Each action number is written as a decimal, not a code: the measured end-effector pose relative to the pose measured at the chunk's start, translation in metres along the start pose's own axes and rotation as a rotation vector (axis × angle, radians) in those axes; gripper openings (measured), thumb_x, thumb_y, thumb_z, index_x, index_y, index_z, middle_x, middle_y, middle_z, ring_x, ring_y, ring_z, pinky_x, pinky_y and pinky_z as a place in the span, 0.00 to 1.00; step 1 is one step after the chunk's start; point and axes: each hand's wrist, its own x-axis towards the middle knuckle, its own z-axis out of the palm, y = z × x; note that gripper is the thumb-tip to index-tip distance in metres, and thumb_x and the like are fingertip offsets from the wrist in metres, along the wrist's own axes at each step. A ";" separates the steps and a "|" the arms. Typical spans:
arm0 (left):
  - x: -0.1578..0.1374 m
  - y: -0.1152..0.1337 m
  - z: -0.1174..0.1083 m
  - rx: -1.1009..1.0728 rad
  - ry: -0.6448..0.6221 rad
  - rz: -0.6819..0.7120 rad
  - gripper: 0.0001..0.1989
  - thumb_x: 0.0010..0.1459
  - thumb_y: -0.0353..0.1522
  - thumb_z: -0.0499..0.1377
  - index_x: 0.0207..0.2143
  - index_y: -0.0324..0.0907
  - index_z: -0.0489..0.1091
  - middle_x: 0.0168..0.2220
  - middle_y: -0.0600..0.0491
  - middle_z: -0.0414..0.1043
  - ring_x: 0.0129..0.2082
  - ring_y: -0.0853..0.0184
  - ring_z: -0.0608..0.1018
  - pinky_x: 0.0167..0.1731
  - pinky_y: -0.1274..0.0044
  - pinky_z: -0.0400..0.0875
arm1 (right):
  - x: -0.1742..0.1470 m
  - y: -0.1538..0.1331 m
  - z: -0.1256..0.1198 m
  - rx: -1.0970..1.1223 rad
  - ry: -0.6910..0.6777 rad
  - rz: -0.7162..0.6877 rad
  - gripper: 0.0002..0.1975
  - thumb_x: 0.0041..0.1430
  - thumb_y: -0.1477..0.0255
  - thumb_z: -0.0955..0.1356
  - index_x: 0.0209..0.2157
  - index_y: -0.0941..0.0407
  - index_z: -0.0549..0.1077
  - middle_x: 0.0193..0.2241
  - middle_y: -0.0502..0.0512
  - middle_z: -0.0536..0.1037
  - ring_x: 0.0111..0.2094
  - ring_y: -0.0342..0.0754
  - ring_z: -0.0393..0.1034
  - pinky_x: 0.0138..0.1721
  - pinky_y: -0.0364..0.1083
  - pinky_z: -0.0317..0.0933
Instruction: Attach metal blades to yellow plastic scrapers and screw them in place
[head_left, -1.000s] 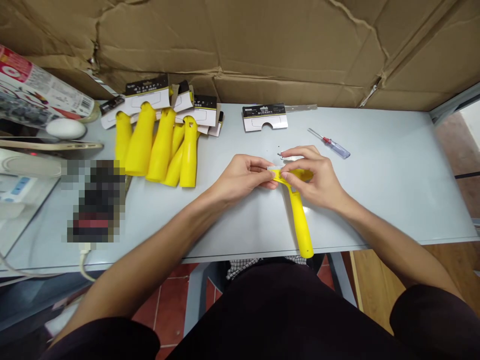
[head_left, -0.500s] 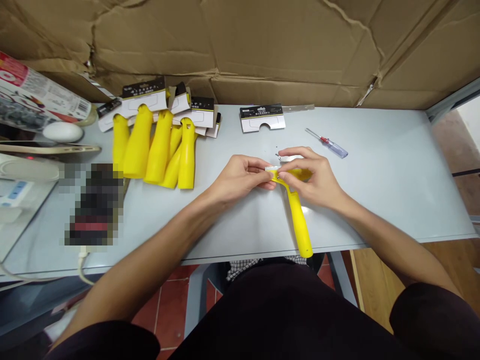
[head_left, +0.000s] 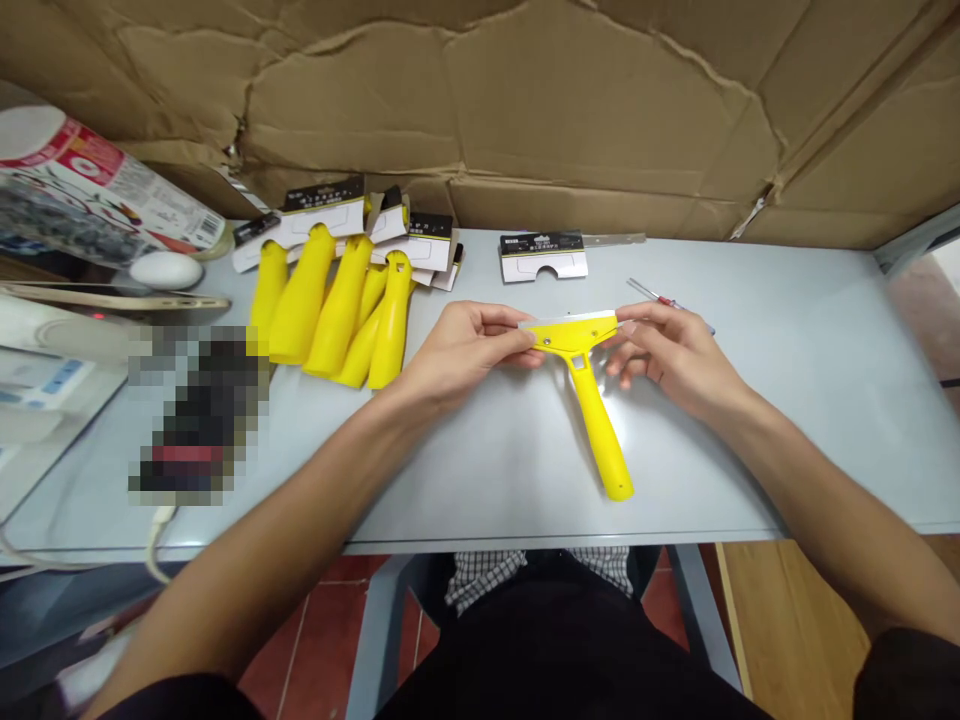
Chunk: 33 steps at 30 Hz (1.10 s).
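Note:
A yellow scraper (head_left: 592,400) lies between my hands above the table, its wide head away from me and its handle pointing toward me. A metal blade (head_left: 568,320) runs along the head's far edge, and a screw shows near the head's left end. My left hand (head_left: 480,348) pinches that left end between thumb and fingers. At the right end, the thumb and forefinger of my right hand (head_left: 675,352) close on the corner, the other fingers curled below. Beyond the right hand lies a screwdriver (head_left: 660,298), its handle mostly hidden.
Several yellow handles (head_left: 341,310) lie at the left over printed cards (head_left: 324,207). Another card (head_left: 544,258) and a thin metal strip (head_left: 615,239) are at the back. A pixelated phone-like object (head_left: 199,420) with a cable, a white mouse (head_left: 166,270) and a tilted container (head_left: 112,190) stand left. Cardboard (head_left: 360,110) backs the table.
My right hand has moved off the scraper head's middle to its right end, uncovering the head. My left hand keeps its hold. The whole view has shifted slightly.

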 end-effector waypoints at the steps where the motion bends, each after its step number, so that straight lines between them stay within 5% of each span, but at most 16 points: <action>1: 0.001 -0.001 0.000 -0.001 0.006 0.001 0.07 0.56 0.27 0.72 0.38 0.35 0.83 0.29 0.47 0.85 0.33 0.61 0.88 0.42 0.73 0.83 | 0.000 0.001 0.000 0.016 -0.009 0.010 0.18 0.62 0.60 0.78 0.48 0.55 0.79 0.38 0.58 0.84 0.31 0.50 0.82 0.27 0.48 0.75; 15: -0.003 -0.001 0.004 -0.036 -0.079 0.000 0.02 0.61 0.22 0.68 0.37 0.34 0.81 0.28 0.48 0.84 0.26 0.70 0.83 0.37 0.78 0.79 | -0.007 0.001 0.009 0.072 -0.086 0.050 0.12 0.58 0.63 0.79 0.33 0.58 0.83 0.35 0.61 0.84 0.26 0.43 0.75 0.24 0.43 0.68; 25: -0.007 -0.002 0.011 -0.075 -0.052 0.012 0.05 0.58 0.19 0.67 0.32 0.34 0.81 0.26 0.50 0.83 0.23 0.72 0.81 0.33 0.80 0.78 | -0.006 -0.002 0.010 0.074 -0.072 0.047 0.10 0.53 0.68 0.78 0.30 0.60 0.80 0.31 0.62 0.83 0.25 0.46 0.76 0.23 0.43 0.70; 33: -0.011 0.001 0.012 -0.019 -0.081 0.030 0.06 0.60 0.19 0.65 0.33 0.34 0.80 0.26 0.50 0.83 0.25 0.73 0.82 0.33 0.82 0.77 | -0.009 0.003 0.012 0.071 -0.122 0.030 0.16 0.61 0.60 0.78 0.35 0.61 0.82 0.29 0.59 0.82 0.26 0.44 0.76 0.25 0.42 0.72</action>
